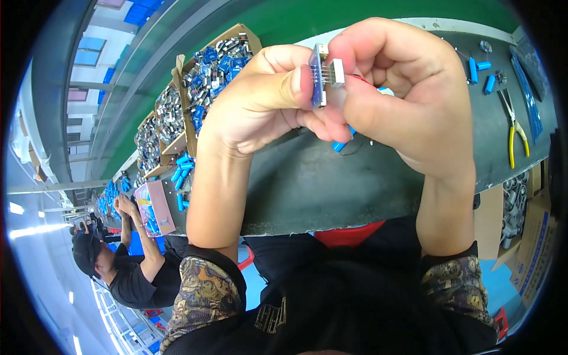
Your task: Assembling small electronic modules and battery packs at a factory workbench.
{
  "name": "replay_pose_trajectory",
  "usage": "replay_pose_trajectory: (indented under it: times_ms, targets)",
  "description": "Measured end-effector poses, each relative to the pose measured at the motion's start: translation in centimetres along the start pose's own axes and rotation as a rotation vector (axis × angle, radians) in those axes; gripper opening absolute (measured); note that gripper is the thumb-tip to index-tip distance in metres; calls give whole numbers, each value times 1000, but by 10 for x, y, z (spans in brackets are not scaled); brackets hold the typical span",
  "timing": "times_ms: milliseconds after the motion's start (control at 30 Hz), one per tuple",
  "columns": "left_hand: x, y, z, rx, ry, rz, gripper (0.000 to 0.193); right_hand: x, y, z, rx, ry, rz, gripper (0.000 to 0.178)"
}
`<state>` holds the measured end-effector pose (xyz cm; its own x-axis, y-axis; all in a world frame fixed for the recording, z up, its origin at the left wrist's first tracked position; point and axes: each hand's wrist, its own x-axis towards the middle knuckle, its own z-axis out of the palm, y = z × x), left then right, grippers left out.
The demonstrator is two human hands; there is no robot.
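Note:
Raised above the dark bench, my left hand (260, 94) pinches a small blue circuit board (318, 80) by its edge between thumb and fingers. The board stands nearly upright, with a row of thin pins on its right face. My right hand (408, 89) grips a white plug connector (337, 73), held at those pins; how far it sits on them I cannot tell. Red wire runs from the plug into my right palm. Below my hands a blue cylindrical cell (343, 144) shows, partly hidden by my fingers.
Cardboard boxes of circuit boards (216, 68) stand at the left. Pliers with yellow handles (515, 133), blue cells (473, 71) and blue strips (526, 94) lie at the right. A pink box (155, 207) stands before a co-worker (139, 266). A carton of metal parts (513, 207) is at lower right.

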<state>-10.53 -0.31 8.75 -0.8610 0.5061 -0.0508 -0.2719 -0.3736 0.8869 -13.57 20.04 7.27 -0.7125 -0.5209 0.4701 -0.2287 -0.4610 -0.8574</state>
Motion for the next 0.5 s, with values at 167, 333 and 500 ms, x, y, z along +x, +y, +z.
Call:
replay_pose_trajectory:
  times_ms: [167, 333, 500]
  targets:
    - [7, 5, 8, 89, 121, 141, 47, 5, -7, 1, 9, 96, 63, 15]
    - [-5, 15, 20, 589, 213, 486, 52, 5, -6, 3, -204, 170, -36, 11]
    - [-4, 16, 24, 638, 245, 549, 58, 4, -11, 7, -136, 147, 34, 10]
